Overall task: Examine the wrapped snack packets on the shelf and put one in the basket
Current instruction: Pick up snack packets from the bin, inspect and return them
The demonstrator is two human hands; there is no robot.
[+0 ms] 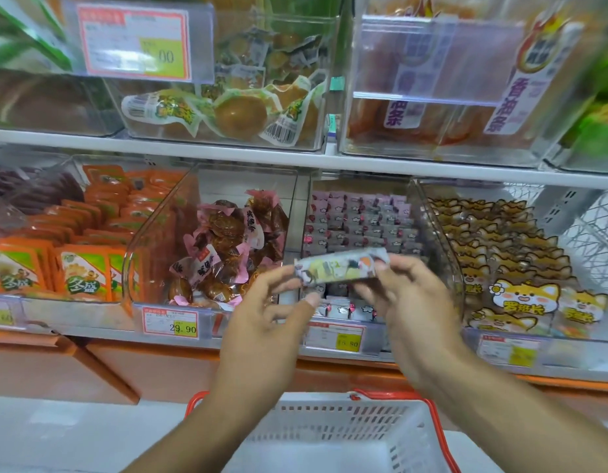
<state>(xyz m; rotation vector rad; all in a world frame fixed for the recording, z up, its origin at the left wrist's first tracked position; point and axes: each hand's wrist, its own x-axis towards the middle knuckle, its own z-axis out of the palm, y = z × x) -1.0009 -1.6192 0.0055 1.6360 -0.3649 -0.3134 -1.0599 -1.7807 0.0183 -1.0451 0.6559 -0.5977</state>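
Observation:
A long wrapped snack packet (pixel 340 266) with a pale printed wrapper is held level in front of the lower shelf. My left hand (pixel 271 319) pinches its left end and my right hand (pixel 408 302) pinches its right end. Behind it a clear bin (pixel 357 227) holds several small pink and grey packets of the same kind. A white basket (pixel 329 435) with orange handles sits below my forearms, and the part of its inside that shows looks bare.
Clear bins line the lower shelf: orange packets (pixel 80 268) at left, brown pink-wrapped snacks (pixel 224 247), fox-printed packets (pixel 507 268) at right. The upper shelf (pixel 295 158) carries more bins. Price tags (pixel 169 322) hang along the shelf front. An orange ledge runs beneath.

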